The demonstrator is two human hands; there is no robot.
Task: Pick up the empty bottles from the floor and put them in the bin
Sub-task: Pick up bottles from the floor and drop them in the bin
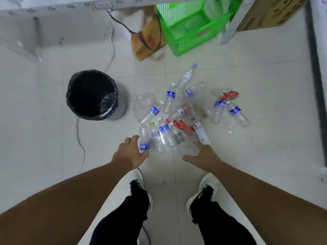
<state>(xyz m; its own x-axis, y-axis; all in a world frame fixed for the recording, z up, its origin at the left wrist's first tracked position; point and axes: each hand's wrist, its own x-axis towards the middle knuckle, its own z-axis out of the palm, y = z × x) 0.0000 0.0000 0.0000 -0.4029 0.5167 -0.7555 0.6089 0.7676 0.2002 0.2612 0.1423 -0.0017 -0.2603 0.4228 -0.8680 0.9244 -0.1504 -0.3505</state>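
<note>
Several empty clear plastic bottles (pixel 169 100), most with blue labels and some with red ones, lie in a loose pile on the pale tiled floor. The grey bin (pixel 121 107) with a black liner stands upright to the left of the pile. My left hand (pixel 130 153) wraps around the bottom end of a clear blue-labelled bottle (pixel 143 137) at the near left edge of the pile. My right hand (pixel 203 157) hovers with its fingers spread at the near edge of the pile, over a crushed clear bottle (pixel 188 149) and next to a white carton (pixel 201 132).
A green plastic crate (pixel 191 30) and a brown paper bag (pixel 146 38) stand at the back under metal shelving. A cardboard box (pixel 276 13) sits at the back right. A grey cable (pixel 79 138) runs over the floor left of the bin. My feet (pixel 139 190) are just behind my hands.
</note>
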